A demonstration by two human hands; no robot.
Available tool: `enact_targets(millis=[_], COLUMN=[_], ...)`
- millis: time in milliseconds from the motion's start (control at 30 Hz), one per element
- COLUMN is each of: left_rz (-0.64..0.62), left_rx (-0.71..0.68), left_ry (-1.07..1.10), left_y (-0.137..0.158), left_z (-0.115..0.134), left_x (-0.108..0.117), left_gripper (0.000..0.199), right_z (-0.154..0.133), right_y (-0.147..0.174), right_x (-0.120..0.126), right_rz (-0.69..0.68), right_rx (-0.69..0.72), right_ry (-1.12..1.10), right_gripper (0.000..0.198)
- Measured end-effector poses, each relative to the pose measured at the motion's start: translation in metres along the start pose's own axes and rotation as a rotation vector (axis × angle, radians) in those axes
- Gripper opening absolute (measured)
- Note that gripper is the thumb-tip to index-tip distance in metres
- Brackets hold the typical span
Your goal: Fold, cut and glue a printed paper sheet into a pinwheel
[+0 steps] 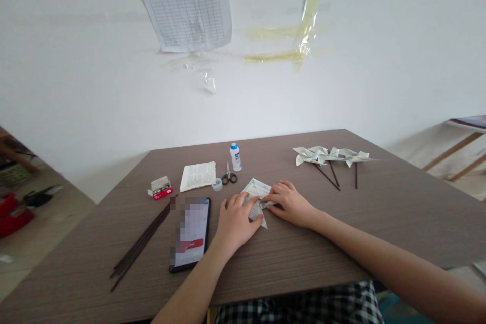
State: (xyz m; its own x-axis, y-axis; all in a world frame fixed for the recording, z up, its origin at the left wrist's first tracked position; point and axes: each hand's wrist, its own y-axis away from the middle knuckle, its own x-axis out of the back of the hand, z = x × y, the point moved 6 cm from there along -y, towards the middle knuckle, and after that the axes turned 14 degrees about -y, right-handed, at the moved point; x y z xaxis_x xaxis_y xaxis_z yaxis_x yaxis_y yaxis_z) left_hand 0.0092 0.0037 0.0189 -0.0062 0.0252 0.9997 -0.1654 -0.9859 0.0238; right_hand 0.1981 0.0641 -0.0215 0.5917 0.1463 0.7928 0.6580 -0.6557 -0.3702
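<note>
A folded piece of printed paper (255,188) lies on the table in front of me, with a pointed corner toward the far side and another toward me. Across its left part rests my left hand (237,217), fingers spread and pressing the paper down. My right hand (289,202) grips a folded part at the paper's right side between thumb and fingers. The exact fold under the fingertips is partly hidden. Just beyond the paper are black-handled scissors (229,177) and a roll of clear tape (217,185).
A phone (192,235) lies left of my hands, near thin dark sticks (142,243) and a small red-and-white box (160,188). Farther back are stacked paper sheets (197,175) and a blue-capped white bottle (236,157). Several paper pinwheels (330,156) on sticks lie at right.
</note>
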Motion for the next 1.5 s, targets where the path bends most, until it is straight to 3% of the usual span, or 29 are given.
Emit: enact_targets(millis=[1500], left_rz=[0.027], left_rx=[-0.015], left_ry=[0.004], left_y=[0.0008], left_z=[-0.0012], left_x=[0.0002], left_gripper=[0.052], right_z=[0.0018], right_y=[-0.0002], right_x=[0.0009], right_rz=[-0.005], right_rx=[0.003], right_ry=[-0.001], right_gripper=[0.028])
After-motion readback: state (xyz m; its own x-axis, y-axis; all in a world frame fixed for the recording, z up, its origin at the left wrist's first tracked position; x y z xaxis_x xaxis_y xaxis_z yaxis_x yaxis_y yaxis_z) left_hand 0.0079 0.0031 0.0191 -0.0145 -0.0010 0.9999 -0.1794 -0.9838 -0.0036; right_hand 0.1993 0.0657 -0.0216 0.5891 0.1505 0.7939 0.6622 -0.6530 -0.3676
